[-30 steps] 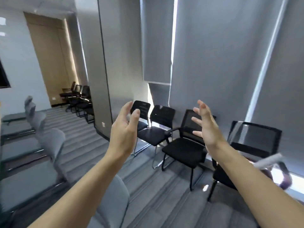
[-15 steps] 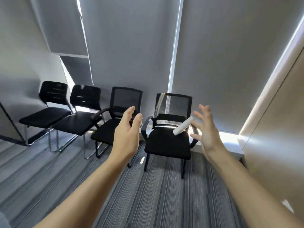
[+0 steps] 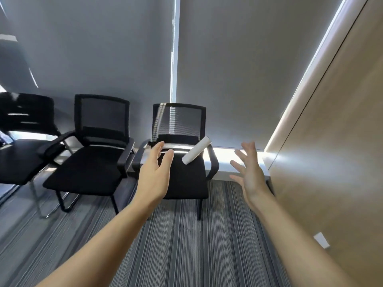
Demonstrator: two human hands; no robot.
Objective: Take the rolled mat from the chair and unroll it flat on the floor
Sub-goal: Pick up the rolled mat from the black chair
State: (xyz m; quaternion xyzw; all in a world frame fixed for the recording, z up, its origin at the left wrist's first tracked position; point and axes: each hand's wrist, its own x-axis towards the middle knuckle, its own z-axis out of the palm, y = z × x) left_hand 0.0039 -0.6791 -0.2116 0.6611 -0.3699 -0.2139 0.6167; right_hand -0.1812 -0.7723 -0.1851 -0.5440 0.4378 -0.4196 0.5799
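A white rolled mat (image 3: pixel 196 150) lies tilted on the rightmost black chair (image 3: pixel 186 179), its upper end leaning on the right armrest and its lower end on the seat. My left hand (image 3: pixel 154 172) is stretched out in front of the seat's left side, fingers apart and empty, a little left of the roll. My right hand (image 3: pixel 248 172) is raised to the right of the chair, fingers spread, holding nothing. Neither hand touches the mat.
Two more black chairs (image 3: pixel 93 162) stand in a row to the left against grey window blinds. A beige wall panel (image 3: pixel 331 162) closes the right side. Striped grey carpet (image 3: pixel 186 245) covers the floor in front of the chairs.
The view has swung right and closer until the chair with the mat is centred. Both hands stay raised and open, now nearer the chair.
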